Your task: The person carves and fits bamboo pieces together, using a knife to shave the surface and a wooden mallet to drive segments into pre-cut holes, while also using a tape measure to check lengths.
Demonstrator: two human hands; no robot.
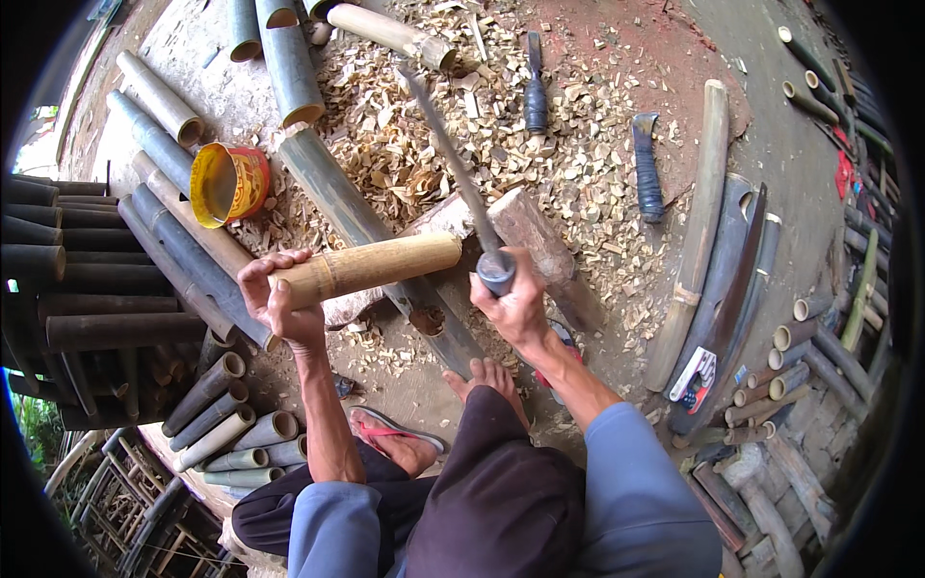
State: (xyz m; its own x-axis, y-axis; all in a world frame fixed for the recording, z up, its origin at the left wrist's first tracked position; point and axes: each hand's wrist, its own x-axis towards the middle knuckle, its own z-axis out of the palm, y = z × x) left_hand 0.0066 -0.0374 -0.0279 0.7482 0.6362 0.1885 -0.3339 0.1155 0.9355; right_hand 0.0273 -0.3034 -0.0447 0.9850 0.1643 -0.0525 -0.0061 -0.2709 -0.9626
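Evidently the left hand [292, 306] grips the pale bamboo section [378, 268] by one end, above the notched bamboo pole [326, 183], probably keeping clear of the long-bladed knife [445, 149] clenched in the right hand [518, 306]; a foot [493, 378] by the pole perhaps steadies it.

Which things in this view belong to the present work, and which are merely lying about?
Probably in use: pale bamboo piece (left hand), blurred long-bladed tool (right hand), bamboo pole below.

Apparently lying about: yellow bucket, chisel, wrapped-handle cutting tool, handsaw.
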